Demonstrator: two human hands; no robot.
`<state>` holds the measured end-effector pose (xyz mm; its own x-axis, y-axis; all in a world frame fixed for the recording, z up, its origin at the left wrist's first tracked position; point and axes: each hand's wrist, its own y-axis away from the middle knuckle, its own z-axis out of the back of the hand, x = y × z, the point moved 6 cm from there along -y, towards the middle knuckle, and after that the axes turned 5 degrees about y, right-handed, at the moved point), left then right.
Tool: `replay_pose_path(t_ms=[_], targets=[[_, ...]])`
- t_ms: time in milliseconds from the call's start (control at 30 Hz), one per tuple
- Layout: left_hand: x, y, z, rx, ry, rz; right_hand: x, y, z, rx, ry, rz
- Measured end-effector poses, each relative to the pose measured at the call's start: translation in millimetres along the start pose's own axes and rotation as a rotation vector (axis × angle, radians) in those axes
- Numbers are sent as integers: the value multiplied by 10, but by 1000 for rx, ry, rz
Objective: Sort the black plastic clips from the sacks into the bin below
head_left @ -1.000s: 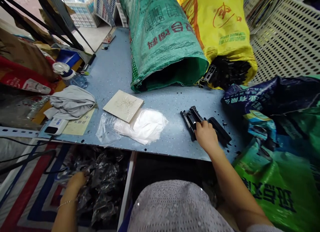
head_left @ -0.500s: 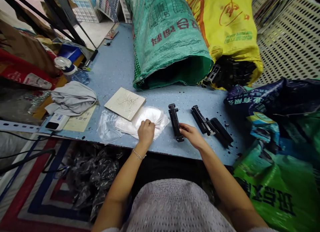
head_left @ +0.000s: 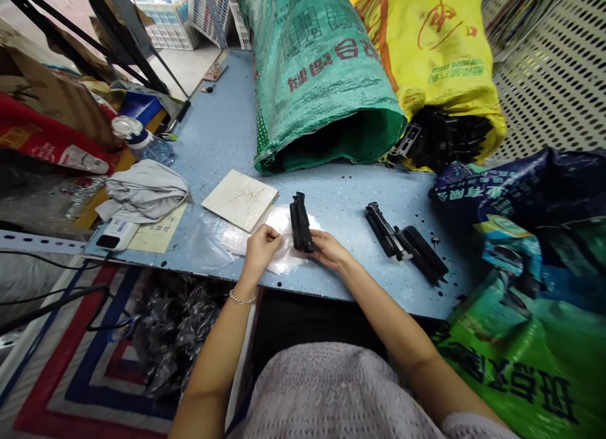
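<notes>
My right hand [head_left: 327, 250] grips the lower end of a long black plastic part [head_left: 300, 223], which stands over the white plastic bags. Beside it, my left hand [head_left: 261, 250] is pinched at the edge of a thin clear bag [head_left: 285, 250]. A pale square board [head_left: 240, 199] with small bits on it lies behind my left hand. More black parts [head_left: 386, 231] rest on the blue table [head_left: 341, 281] to the right, next to a wider black piece [head_left: 423, 253].
A green sack [head_left: 326, 79] gapes open at the back, beside a yellow sack [head_left: 445, 54] holding black parts. Grey cloth [head_left: 146, 190], a bottle [head_left: 156, 150] and a white device [head_left: 117, 235] are at left. Green and blue bags [head_left: 530, 338] crowd the right.
My right hand has taken hold of the black part and moved it left over the bags. My left hand has shifted left, drawing at the bag's edge.
</notes>
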<state>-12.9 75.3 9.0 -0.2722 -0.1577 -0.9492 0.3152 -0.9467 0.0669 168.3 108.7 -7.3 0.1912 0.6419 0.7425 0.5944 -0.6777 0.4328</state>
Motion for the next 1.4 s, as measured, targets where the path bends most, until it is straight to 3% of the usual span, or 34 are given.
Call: replay_pose_path(t_ms=[233,367,467,567,733,867,1000,1067,1233,1400], targets=[[-38,77,-133,36,-43,-18,79,82,-30,45,-3,73],[-312,111,133,-114,-35,-192,-103,-70,29,9,24,-1],[-456,123,304,-112,-104,-272,-157,-63,76,13,-4,-8],[-318,88,245,-72,-20,-178,-117,46,91,18,-62,14],[36,80,-121,-32,186,-34,-65,103,0,94,-81,8],[-23,109,-159,-52,179,-87,-66,31,-6,70,-89,-35],[-104,119,-229,72,21,-87,-18,80,61,80,-175,-45],[-52,106,-244,67,-12,-57,22,154,114,97,-179,-48],[200,40,-294,63,232,75,61,253,151,104,-175,-45],[107,59,-210,6,300,5,-46,29,-4,95,-106,-58]])
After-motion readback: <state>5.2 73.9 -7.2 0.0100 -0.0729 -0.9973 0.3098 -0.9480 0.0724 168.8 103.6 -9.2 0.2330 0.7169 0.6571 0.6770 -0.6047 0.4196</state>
